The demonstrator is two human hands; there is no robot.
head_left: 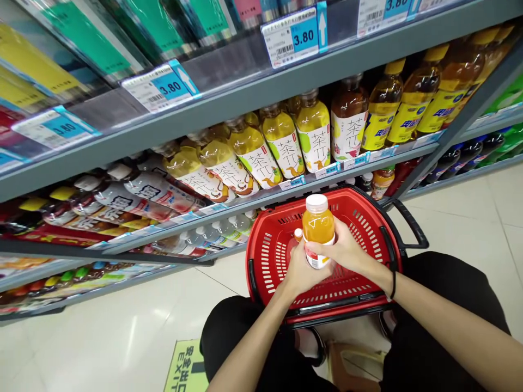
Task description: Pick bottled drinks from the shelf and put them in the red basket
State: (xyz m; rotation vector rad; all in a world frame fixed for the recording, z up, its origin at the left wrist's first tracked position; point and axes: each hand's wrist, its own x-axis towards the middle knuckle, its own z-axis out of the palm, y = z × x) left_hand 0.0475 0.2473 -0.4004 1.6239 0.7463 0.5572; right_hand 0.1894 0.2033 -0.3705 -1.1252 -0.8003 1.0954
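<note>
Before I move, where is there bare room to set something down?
Floor tiles left of the red basket, between lower shelf and left knee; and right, beyond the black handle. Crowded: the bottle-packed middle shelf, and over the basket, where left hand and right hand hold the orange bottle.

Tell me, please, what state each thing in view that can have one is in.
Orange drink bottle: capped, held by both hands.
Left hand: closed around the bottle.
Right hand: closed around the bottle.
Red basket: upright, not empty.
Bottle in the basket: capped, mostly hidden.
Yellow-capped bottles: closed, shelved upright.
</note>
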